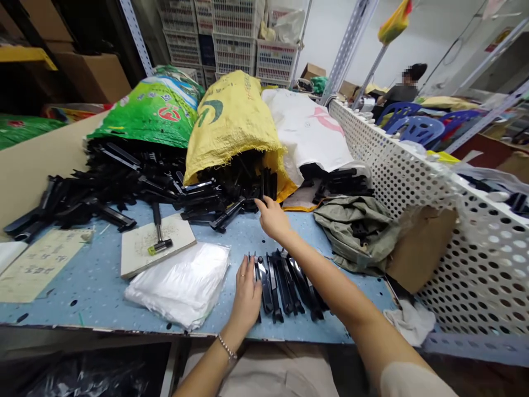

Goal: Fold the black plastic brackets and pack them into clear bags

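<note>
My left hand lies flat and open on the blue table, its fingers against the left side of a row of several long black plastic parts lined up near the front edge. My right hand reaches forward over that row to a heap of the same black parts spilling from a yellow woven sack. Its fingers are spread and touch one part at the heap's edge, with nothing gripped.
A green sack spills more black parts at left; a white sack lies right. A hammer rests on a board beside folded clear bags. A perforated white panel walls the right; a person sits beyond.
</note>
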Available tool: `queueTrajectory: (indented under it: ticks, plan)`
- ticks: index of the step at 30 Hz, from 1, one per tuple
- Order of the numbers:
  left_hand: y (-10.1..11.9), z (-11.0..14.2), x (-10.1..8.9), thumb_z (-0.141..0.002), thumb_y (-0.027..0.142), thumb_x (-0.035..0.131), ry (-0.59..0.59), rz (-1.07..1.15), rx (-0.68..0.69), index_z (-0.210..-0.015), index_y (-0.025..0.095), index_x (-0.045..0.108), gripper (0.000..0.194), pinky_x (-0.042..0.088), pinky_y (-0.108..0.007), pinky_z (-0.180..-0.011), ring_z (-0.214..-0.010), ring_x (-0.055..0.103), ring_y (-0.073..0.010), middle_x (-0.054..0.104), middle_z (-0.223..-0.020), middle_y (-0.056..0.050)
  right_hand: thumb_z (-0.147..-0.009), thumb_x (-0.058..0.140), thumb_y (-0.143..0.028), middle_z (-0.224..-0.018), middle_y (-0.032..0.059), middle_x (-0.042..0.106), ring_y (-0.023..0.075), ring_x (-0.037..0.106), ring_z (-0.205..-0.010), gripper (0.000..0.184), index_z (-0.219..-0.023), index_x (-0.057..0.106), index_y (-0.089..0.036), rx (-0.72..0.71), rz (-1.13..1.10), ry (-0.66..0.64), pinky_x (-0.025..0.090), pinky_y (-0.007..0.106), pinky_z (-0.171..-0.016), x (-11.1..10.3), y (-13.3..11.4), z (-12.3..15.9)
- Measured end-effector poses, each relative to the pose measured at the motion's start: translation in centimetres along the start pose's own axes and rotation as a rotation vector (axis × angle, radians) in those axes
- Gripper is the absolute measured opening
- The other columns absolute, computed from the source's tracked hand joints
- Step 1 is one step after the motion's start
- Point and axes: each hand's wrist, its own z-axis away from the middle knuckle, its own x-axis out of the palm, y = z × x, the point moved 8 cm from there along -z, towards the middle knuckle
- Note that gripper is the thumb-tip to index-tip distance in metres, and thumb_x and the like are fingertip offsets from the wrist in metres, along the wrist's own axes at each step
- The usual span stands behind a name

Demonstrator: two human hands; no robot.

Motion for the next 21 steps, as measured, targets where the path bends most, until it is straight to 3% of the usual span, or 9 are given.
queueTrajectory:
  ticks: [2, 4, 6, 8, 11, 14, 18, 21]
  plan:
    - [0.1, 0.3, -0.5, -0.088, 0.019, 0.042, 0.006, 0.02, -0.011, -0.143, 0.025, 0.035, 0.056, 0.012, -0.051, -0.118, -0.143, 0.021, -0.024, 0.028, -0.154, -0.008, -0.087, 0.047, -0.014, -0.154, 0.0111, 0.025, 0.0335, 0.042, -0.127, 0.05, -0.136, 0.045, -0.024, 0.036, -0.099, 0.001, 0.039, 0.049, -0.1, 0.4, -1.5, -3.8]
    - [-0.1, 0.5, -1.2, -0.086, 0.019, 0.045, 0.004, 0.064, -0.022, -0.141, 0.025, 0.039, 0.055, 0.017, -0.051, -0.117, -0.14, 0.028, -0.0254, 0.036, -0.15, -0.009, -0.084, 0.052, -0.016, -0.151, 0.0107, 0.032, 0.0329, 0.05, -0.12, 0.044, -0.127, 0.054, -0.024, 0.055, -0.177, -0.003, 0.042, 0.049, -0.098, 0.4, -1.9, -6.3]
    - [-0.5, 0.5, -2.3, -0.085, 0.022, 0.05, 0.007, 0.156, -0.057, -0.138, 0.025, 0.042, 0.053, 0.025, -0.051, -0.114, -0.135, 0.037, -0.027, 0.041, -0.146, -0.01, -0.085, 0.049, -0.017, -0.143, 0.0108, 0.042, 0.0303, 0.054, -0.117, 0.038, -0.121, 0.058, -0.021, 0.067, -0.227, 0.044, 0.043, 0.047, -0.098, -0.7, -1.3, -7.2]
    - [-0.8, 0.0, -3.7, -0.085, 0.027, 0.054, 0.022, 0.297, -0.116, -0.134, 0.024, 0.047, 0.05, 0.033, -0.05, -0.109, -0.127, 0.046, -0.0279, 0.048, -0.14, -0.012, -0.086, 0.041, -0.015, -0.135, 0.0105, 0.05, 0.0266, 0.057, -0.114, 0.04, -0.123, 0.055, -0.02, 0.092, -0.274, 0.11, 0.046, 0.044, -0.097, -2.2, -0.1, -6.3]
    - [-0.2, -1.7, -5.0, -0.083, 0.035, 0.061, 0.025, 0.544, -0.198, -0.127, 0.022, 0.053, 0.047, 0.039, -0.046, -0.104, -0.117, 0.055, -0.0274, 0.057, -0.128, -0.013, -0.087, 0.033, -0.019, -0.128, 0.0084, 0.055, 0.0204, 0.064, -0.099, 0.043, -0.126, 0.049, -0.021, 0.111, -0.49, 0.203, 0.054, 0.04, -0.087, -3.7, 1.5, -1.9]
    - [1.9, -3.8, -4.9, -0.08, 0.038, 0.067, 0.009, 0.866, -0.241, -0.126, 0.024, 0.052, 0.051, 0.041, -0.043, -0.102, -0.114, 0.058, -0.0256, 0.056, -0.129, -0.011, -0.085, 0.046, -0.028, -0.131, 0.0046, 0.055, 0.0202, 0.066, -0.092, 0.032, -0.117, 0.053, -0.027, 0.035, -1.034, 0.311, 0.057, 0.043, -0.082, -3.8, 1.3, 5.1]
    - [5.3, -4.9, -2.9, -0.08, 0.041, 0.067, -0.14, 1.226, -0.243, -0.119, 0.023, 0.053, 0.046, 0.048, -0.04, -0.094, -0.11, 0.06, -0.0245, 0.061, -0.122, -0.009, -0.081, 0.059, -0.024, -0.127, 0.0051, 0.058, 0.025, 0.055, -0.117, 0.017, -0.097, 0.065, -0.027, -0.103, -0.982, 0.315, 0.042, 0.046, -0.104, -2.1, -2.3, 13.3]
    - [6.4, -4.1, -2.2, -0.08, 0.041, 0.068, -0.205, 1.269, -0.236, -0.115, 0.021, 0.055, 0.043, 0.052, -0.037, -0.088, -0.107, 0.061, -0.0249, 0.062, -0.12, -0.01, -0.086, 0.056, -0.03, -0.124, 0.0052, 0.058, 0.0237, 0.06, -0.11, 0.015, -0.101, 0.057, -0.029, 0.079, -1.252, 0.293, 0.045, 0.048, -0.099, 0.7, -2.8, 16.3]
